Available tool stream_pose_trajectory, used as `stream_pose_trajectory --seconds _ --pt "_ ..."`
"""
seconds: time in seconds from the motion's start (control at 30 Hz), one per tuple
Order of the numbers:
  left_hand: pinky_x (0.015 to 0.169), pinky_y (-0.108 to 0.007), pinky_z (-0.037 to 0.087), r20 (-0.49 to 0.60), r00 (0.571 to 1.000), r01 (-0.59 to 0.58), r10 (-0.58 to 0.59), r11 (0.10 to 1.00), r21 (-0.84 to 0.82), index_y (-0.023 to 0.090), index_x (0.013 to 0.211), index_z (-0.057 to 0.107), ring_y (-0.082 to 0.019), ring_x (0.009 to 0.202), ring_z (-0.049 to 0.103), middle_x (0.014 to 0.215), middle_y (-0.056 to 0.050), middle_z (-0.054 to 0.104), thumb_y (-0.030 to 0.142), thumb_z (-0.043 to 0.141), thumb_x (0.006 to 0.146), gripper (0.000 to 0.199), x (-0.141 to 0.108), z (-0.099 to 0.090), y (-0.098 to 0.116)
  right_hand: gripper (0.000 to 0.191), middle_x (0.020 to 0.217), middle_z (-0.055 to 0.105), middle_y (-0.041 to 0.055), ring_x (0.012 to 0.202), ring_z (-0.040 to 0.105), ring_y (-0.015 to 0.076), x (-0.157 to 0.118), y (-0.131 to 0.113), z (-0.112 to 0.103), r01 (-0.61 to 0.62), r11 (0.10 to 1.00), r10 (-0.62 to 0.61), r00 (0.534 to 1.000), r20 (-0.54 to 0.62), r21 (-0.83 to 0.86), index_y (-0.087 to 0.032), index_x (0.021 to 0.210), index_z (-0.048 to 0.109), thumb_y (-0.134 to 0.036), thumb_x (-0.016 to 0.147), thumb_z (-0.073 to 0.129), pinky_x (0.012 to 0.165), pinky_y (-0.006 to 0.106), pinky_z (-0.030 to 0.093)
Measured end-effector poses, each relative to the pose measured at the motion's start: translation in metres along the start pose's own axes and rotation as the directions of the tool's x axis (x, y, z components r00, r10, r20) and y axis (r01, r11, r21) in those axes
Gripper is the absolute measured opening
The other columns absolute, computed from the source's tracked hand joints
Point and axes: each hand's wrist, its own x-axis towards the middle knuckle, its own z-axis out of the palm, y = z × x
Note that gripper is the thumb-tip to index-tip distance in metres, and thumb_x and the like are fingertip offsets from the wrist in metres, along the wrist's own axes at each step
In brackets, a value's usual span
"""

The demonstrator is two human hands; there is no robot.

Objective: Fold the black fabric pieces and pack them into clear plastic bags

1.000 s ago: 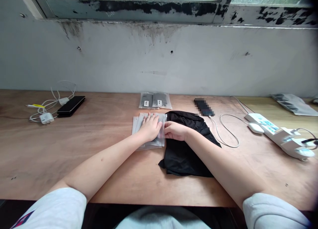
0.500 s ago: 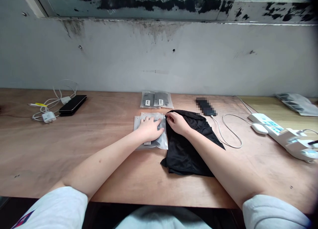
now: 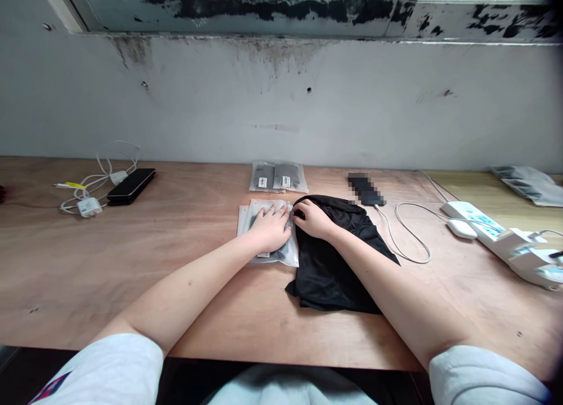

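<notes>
Two frosted plastic bags (image 3: 288, 256) lie overlapped on the table before me, dark contents showing through and a white label partly visible. My left hand (image 3: 271, 226) rests flat on top of them, fingers spread. At the upper right edge of the top bag, my right hand (image 3: 311, 217) has its fingers curled and pinched on the plastic; the fingertips are partly hidden. Beneath my right hand and forearm a black cloth (image 3: 328, 273) lies loosely folded, its left side touching the bags.
Behind stand two more bagged, labelled packets (image 3: 290, 177) near the wall. To the right are a phone (image 3: 366, 189) on a white cable and a power strip (image 3: 477, 217) with plugs. On the left lie a black case (image 3: 131, 186) and a white charger (image 3: 89, 206). Another clear bag (image 3: 534, 185) lies far right.
My left hand has slid slightly right and up across the bag, closer to my right hand. My right hand stays at the bag's edge. The whole view has shifted a little.
</notes>
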Motion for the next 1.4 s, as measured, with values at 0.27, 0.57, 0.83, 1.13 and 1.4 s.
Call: stream_pose_trajectory --seconds 0.27,0.57,0.83,1.13,1.4 --pt "0.122 -0.057 0.018 -0.014 1.000 0.008 -0.008 1.000 -0.002 0.023 0.158 0.031 -0.033 0.154 0.021 0.167 -0.004 0.026 0.045 0.029 0.099 0.063 -0.001 -0.002 0.002 0.018 0.104 0.059 0.0082 0.091 0.060 0.0187 0.003 0.001 -0.007 -0.042 0.994 0.036 0.997 0.064 0.097 -0.016 0.096 0.069 -0.013 0.080 0.061 0.088 0.030 0.048" --pt "0.122 -0.057 0.019 -0.001 1.000 0.007 -0.007 1.000 0.007 0.020 0.158 0.033 -0.032 0.154 0.020 0.166 -0.006 0.028 0.049 0.026 0.099 0.065 -0.001 -0.003 0.002 0.034 0.111 0.056 0.0104 0.104 0.055 0.0268 -0.001 0.000 -0.012 -0.003 1.000 0.001 0.980 0.198 0.010 -0.017 0.103 0.062 -0.027 0.072 0.073 0.095 0.038 0.046" --pt "0.121 -0.057 0.021 0.059 0.998 0.016 -0.017 1.000 0.013 0.017 0.158 0.032 -0.034 0.153 0.022 0.165 -0.009 0.029 0.044 0.031 0.097 0.067 -0.004 -0.012 -0.001 0.032 0.115 0.057 0.0108 0.107 0.055 0.0275 -0.001 0.009 -0.012 -0.043 0.999 0.047 0.982 0.183 -0.029 -0.019 0.108 0.063 -0.021 0.076 0.066 0.098 0.040 0.045" --pt "0.120 -0.060 0.018 0.022 0.999 0.032 -0.032 0.999 0.008 0.022 0.159 0.028 -0.035 0.154 0.019 0.168 -0.008 0.019 0.051 0.027 0.100 0.067 -0.005 -0.002 -0.004 0.023 0.111 0.060 0.0111 0.104 0.059 0.0232 -0.005 0.007 -0.001 0.168 0.986 -0.169 0.981 -0.090 -0.021 -0.019 0.108 0.071 -0.019 0.091 0.057 0.098 0.035 0.046" --pt "0.121 -0.061 0.017 0.037 0.998 0.041 -0.042 0.999 0.012 0.022 0.158 0.031 -0.036 0.154 0.019 0.168 -0.007 0.021 0.048 0.031 0.098 0.066 -0.004 -0.005 -0.002 0.027 0.096 0.064 0.0079 0.086 0.063 0.0188 -0.005 -0.006 -0.014 0.216 0.974 -0.221 0.971 0.091 0.067 -0.018 0.097 0.078 -0.008 0.081 0.058 0.084 0.029 0.050"
